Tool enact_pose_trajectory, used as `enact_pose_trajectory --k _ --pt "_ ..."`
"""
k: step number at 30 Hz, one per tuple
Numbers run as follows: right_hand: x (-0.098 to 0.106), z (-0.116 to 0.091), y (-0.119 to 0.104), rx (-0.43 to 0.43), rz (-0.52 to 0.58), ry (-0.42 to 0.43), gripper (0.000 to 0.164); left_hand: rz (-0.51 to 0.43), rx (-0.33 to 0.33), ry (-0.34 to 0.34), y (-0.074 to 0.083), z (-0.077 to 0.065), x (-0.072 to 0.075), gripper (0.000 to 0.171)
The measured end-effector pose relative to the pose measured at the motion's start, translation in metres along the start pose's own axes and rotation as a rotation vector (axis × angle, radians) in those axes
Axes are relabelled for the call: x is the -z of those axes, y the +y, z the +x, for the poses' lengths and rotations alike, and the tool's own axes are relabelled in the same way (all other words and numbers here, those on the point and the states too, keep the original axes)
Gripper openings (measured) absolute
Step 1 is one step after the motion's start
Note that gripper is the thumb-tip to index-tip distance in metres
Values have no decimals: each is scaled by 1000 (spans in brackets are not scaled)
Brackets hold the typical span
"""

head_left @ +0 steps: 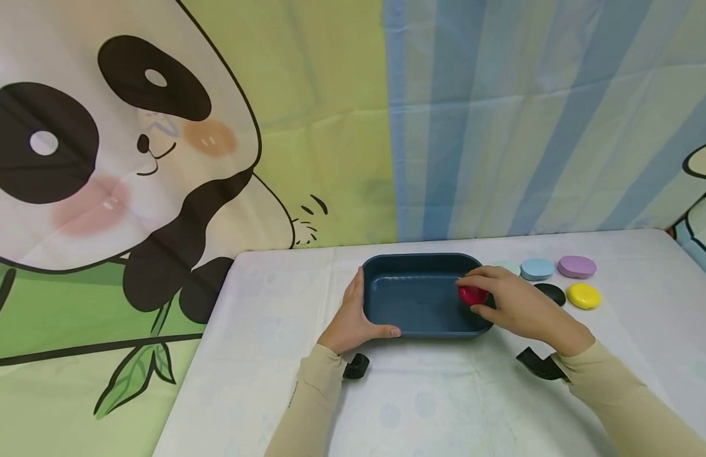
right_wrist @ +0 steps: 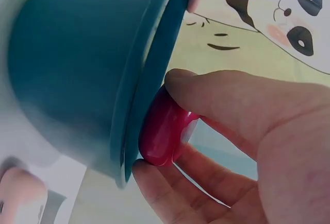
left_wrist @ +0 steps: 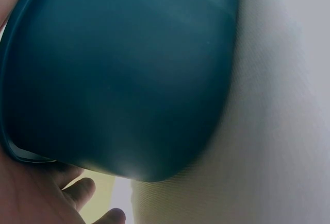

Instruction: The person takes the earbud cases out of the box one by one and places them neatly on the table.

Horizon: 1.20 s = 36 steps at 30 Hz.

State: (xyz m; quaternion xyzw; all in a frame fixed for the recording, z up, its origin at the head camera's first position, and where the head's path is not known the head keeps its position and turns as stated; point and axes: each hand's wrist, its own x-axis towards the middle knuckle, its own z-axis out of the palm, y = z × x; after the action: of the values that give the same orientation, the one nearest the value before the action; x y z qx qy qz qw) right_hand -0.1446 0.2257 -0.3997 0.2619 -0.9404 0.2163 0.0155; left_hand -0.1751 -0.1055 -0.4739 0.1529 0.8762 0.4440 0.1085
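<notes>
A dark teal rectangular tub [head_left: 421, 333] with rounded corners sits on the table. My left hand [head_left: 353, 317] holds its left end, thumb along the front wall and fingers against the left side; in the left wrist view the tub's outer wall [left_wrist: 118, 80] fills much of the picture. My right hand [head_left: 509, 301] pinches a glossy red rounded piece [head_left: 472, 295] between thumb and fingers, over the tub's right end. Seen from the right wrist, the red piece [right_wrist: 164, 128] is right at the tub's rim [right_wrist: 131, 100].
Right of the tub lie a pale green piece [head_left: 505, 266], a light blue oval [head_left: 537, 269], a purple oval [head_left: 577, 266], a black oval [head_left: 551, 293] and a yellow round piece [head_left: 583, 296]. A white cloth covers the table [head_left: 432, 406]. Behind hangs a printed panda curtain [head_left: 324, 127].
</notes>
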Motion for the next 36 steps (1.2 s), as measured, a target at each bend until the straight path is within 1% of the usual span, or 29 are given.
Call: enact_pose_trajectory --k 9,14,20,25,28,32,36 --pt "8 -14 7 -27 6 22 46 0 6 -1 1 0 0 145" --pt "12 -22 11 -37 -17 36 47 -1 3 -2 3 -1 1 144" --pt "13 -31 17 -29 -50 63 49 3 8 -4 2 -1 1 144" --pt "14 -37 21 -88 -78 39 53 4 11 -1 2 -1 0 144" --pt "13 -40 23 -119 -78 24 51 2 13 0 2 -1 0 144" --pt "10 -44 27 -122 -92 27 47 1 9 -1 1 -1 0 145" --pt "5 -47 30 -137 -103 11 45 2 3 0 1 -1 0 145"
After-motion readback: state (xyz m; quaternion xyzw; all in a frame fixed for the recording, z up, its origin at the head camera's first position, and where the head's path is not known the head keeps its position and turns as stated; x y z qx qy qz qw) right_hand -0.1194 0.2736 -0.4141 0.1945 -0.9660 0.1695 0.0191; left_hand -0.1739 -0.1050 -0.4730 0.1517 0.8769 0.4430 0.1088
